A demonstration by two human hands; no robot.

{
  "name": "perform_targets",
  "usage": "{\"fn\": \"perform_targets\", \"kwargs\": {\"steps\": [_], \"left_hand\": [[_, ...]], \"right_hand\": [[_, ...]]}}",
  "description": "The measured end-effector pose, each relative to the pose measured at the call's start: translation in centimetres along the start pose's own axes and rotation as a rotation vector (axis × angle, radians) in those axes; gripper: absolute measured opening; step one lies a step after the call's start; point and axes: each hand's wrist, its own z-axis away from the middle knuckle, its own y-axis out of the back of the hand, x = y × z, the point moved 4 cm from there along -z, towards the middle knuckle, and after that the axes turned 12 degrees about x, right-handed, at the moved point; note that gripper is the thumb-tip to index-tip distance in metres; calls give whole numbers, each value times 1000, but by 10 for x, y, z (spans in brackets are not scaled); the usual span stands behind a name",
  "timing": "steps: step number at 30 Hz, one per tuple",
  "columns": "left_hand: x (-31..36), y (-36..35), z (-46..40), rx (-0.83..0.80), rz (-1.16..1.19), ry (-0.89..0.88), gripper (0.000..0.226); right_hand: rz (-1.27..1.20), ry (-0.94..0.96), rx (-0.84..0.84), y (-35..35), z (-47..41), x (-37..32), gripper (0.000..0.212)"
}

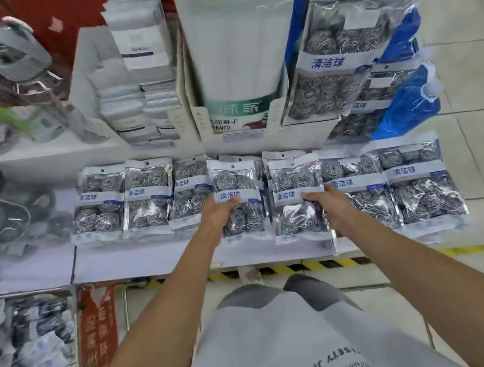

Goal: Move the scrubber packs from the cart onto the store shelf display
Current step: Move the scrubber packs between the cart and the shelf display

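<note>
Scrubber packs of clear plastic holding steel-wool balls lie in a row on the white store shelf [139,260], long axes pointing away from the person; left hand [218,214] grips one pack [238,199], right hand [332,204] grips its neighbour [297,197], side by side mid-row, while the cart [25,353] waits lower left

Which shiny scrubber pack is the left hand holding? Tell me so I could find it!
Look at the white shelf with its row of scrubber packs lying flat. The left hand grips one near the row's middle. It is raised over its neighbours, just left of the pack the right hand holds.
</note>
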Motion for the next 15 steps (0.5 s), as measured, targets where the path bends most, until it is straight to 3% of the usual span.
{"fn": "perform_targets", "kwargs": {"steps": [3, 7, 12, 15], "left_hand": [[3, -9, -14, 27, -35, 22, 93], [6, -22, -33, 27, -106, 29, 92], [14, -32, -53, 89, -103, 45, 94], [19, -35, -60, 160, -168, 16, 90]], "right_hand": [[18, -29, -6, -7, -10, -11, 61], [49, -44, -16, -15, -45, -8, 85], [87, -33, 7, -28, -67, -16, 42], [107, -27, 23, -34, -77, -19, 55]]}}
